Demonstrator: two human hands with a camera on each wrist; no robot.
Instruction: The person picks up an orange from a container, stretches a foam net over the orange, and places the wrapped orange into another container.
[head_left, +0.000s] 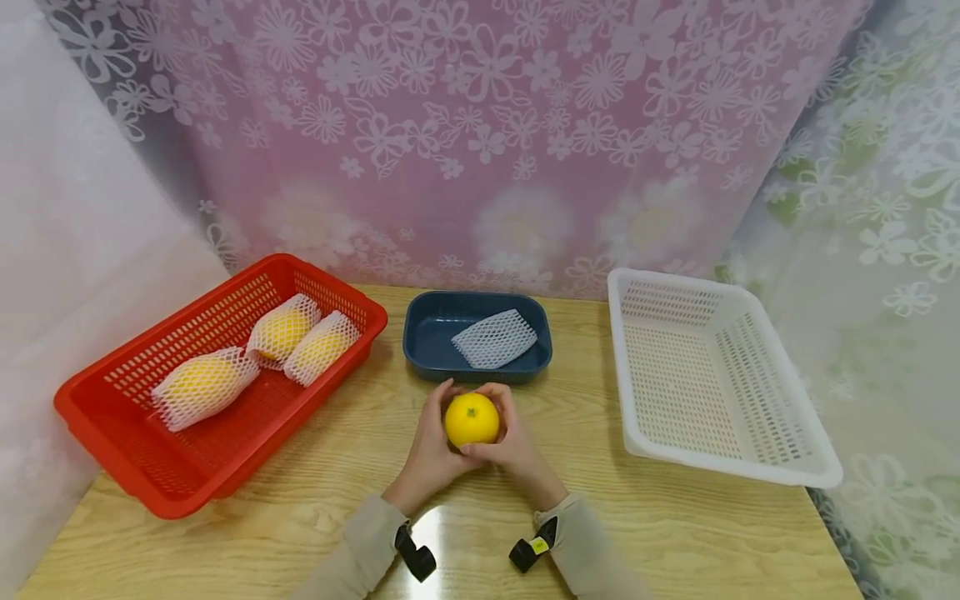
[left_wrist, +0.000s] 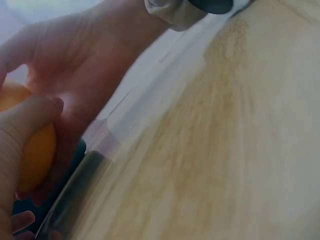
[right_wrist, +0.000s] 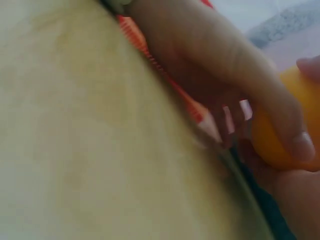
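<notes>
Both my hands hold a yellow-skinned orange [head_left: 471, 418] over the table, just in front of a dark blue basin [head_left: 423, 333]. My left hand [head_left: 432, 446] curves round its left side, and my right hand [head_left: 516, 446] grips the right side with the thumb across the front. The orange is bare, and its small green stem end faces up. In the blue basin lies a white foam net [head_left: 495, 339]. Each wrist view shows the orange only partly, at the frame's edge, with fingers of both hands round it.
At the left stands a red basket [head_left: 270, 433] with three yellow fruits in foam nets [head_left: 204, 385]. A white basket [head_left: 712, 458] stands at the right. All rest on a wooden table [head_left: 585, 417], with flowered curtains [head_left: 487, 125] behind and at the sides.
</notes>
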